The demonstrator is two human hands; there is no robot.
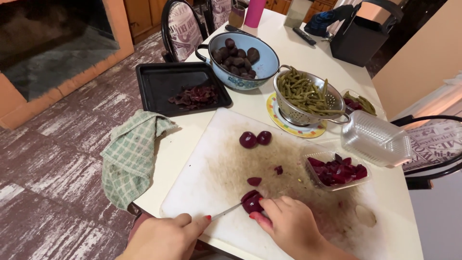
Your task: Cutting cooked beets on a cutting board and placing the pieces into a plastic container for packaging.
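Step in hand: slicing peeled beet point(251, 203), low centre of frame, on stained white cutting board point(211, 163). Left hand point(166, 237) closed round knife point(226, 211). Right hand point(288, 224), fingertips curled, pinned beet. Next cut likely needed fingertips kept off blade. Cut pieces filled clear tray point(337, 171) at right.

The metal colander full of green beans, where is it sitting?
In the head view, the metal colander of green beans sits on a colourful round mat right of the blue enamel colander of beets.
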